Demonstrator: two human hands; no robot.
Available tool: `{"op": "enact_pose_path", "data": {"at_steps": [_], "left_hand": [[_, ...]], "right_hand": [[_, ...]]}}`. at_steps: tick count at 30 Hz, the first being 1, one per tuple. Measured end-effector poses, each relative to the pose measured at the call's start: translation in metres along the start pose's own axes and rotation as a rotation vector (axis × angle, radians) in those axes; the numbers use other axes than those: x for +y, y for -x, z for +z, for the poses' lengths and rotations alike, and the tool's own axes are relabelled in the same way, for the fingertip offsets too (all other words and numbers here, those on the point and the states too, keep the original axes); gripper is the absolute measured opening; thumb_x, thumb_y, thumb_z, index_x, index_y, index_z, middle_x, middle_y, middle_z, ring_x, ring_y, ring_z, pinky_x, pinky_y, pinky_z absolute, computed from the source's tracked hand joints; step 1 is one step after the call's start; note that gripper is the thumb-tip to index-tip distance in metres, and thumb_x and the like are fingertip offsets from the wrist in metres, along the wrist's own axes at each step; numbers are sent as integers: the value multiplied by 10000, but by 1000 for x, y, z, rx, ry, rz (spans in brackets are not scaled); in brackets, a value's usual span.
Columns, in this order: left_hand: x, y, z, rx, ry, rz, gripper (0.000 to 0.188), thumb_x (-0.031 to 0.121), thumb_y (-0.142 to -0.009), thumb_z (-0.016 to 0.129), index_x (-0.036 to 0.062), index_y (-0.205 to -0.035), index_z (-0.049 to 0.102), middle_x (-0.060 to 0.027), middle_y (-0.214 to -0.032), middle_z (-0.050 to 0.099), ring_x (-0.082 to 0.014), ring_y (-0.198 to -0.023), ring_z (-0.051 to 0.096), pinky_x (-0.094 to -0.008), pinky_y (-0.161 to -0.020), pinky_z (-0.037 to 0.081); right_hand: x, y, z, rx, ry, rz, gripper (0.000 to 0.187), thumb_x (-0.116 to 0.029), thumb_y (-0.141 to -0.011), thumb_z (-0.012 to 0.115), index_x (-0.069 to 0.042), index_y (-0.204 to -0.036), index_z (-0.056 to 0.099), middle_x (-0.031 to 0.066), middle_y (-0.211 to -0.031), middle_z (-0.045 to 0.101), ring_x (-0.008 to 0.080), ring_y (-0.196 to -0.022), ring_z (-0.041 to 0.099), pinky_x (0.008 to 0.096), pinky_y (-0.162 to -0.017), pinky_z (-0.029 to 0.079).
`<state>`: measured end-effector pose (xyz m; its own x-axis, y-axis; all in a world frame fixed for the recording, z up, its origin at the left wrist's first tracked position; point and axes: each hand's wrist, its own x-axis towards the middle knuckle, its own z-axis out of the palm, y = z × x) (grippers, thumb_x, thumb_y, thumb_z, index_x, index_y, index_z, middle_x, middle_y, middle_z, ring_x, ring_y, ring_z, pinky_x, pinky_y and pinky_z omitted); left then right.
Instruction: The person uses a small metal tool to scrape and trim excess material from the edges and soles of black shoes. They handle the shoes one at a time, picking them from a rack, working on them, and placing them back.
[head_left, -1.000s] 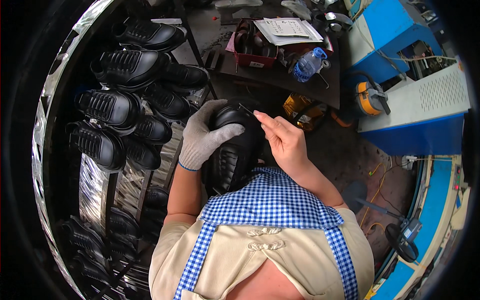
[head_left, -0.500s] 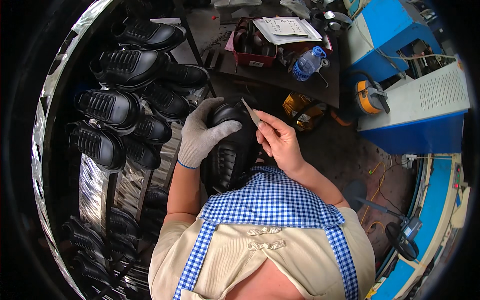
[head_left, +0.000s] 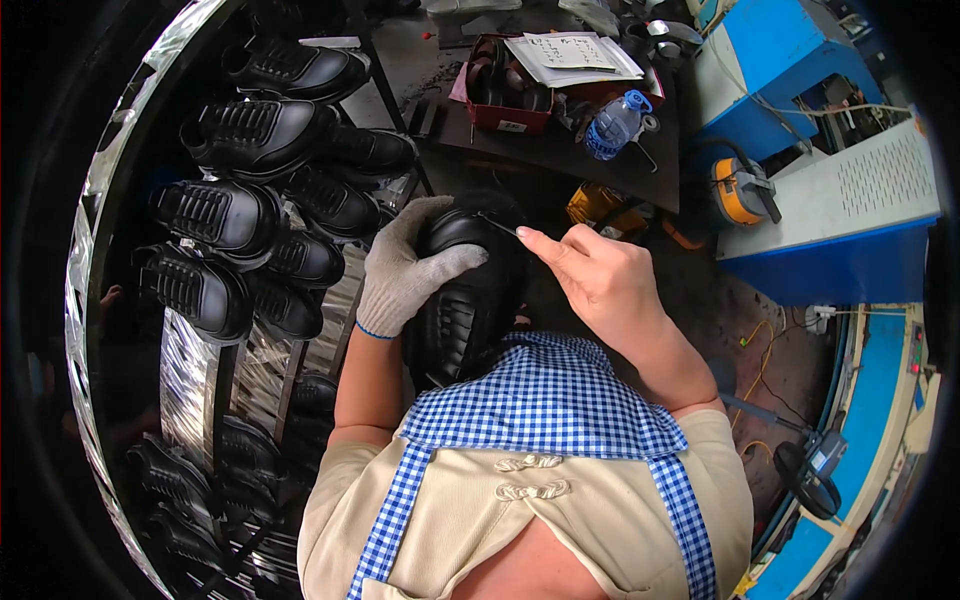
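A black leather shoe [head_left: 455, 320] with lace-like ridges on its upper is in front of my apron. My left hand [head_left: 400, 265], in a pale knit glove with a blue cuff edge, grips it around the toe, thumb lying across the top. In my bare right hand [head_left: 605, 280] is a thin metal tool [head_left: 498, 224], possibly a knife, its tip at the far right edge of the shoe's toe. The fingers are curled around the tool, and its handle is hidden by them.
On my left, a metal rack [head_left: 190, 380] carries several black shoes [head_left: 255, 130]. Ahead, a dark table [head_left: 560, 155] bears a red box [head_left: 510, 118], papers [head_left: 573, 58] and a water bottle [head_left: 617, 125]. A yellow-black vacuum cleaner [head_left: 738, 190] stands by a blue-white machine [head_left: 830, 205].
My right hand has moved right and turned, its back now showing. The tool has tilted flatter, and less of it shows. The left hand and shoe have barely moved.
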<state>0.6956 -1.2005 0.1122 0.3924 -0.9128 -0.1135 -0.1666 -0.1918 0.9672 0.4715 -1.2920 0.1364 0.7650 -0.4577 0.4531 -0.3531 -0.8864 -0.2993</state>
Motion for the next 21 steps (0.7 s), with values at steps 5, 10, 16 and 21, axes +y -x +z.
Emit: {"op": "enact_pose_path", "data": {"at_steps": [5, 10, 16, 21], "left_hand": [[2, 2, -1, 11, 9, -8, 716, 315, -653, 882, -35, -1220, 621, -145, -1118, 693, -214, -1044, 666, -331, -942, 518], [4, 4, -1, 4, 19, 5, 690, 297, -660, 880, -33, -1211, 627, -141, -1114, 695, -209, -1039, 667, -326, -938, 518], [9, 5, 0, 3, 10, 13, 673, 285, -664, 884, -21, -1208, 633, -129, -1106, 698, -203, -1035, 668, -328, -941, 518], [7, 4, 2, 10, 10, 8, 674, 285, -667, 889, -21, -1210, 632, -128, -1114, 695, -201, -1039, 667, -325, -942, 518]], "right_hand": [[-1, 0, 12, 60, 15, -2, 439, -29, -824, 686, -173, -1239, 701, 33, -731, 542, 174, -534, 589, 292, -473, 494], [-1, 0, 25, 133, -98, 37, 420, -47, -851, 696, -180, -1249, 695, 40, -718, 547, 177, -527, 592, 301, -471, 493], [1, 5, 43, 192, -363, 141, 379, -52, -887, 693, -161, -1250, 689, 67, -708, 588, 188, -552, 604, 287, -491, 490], [-2, 12, 61, 253, -633, 229, 326, -52, -943, 650, -117, -1261, 676, 72, -733, 622, 143, -590, 586, 241, -541, 481]]}}
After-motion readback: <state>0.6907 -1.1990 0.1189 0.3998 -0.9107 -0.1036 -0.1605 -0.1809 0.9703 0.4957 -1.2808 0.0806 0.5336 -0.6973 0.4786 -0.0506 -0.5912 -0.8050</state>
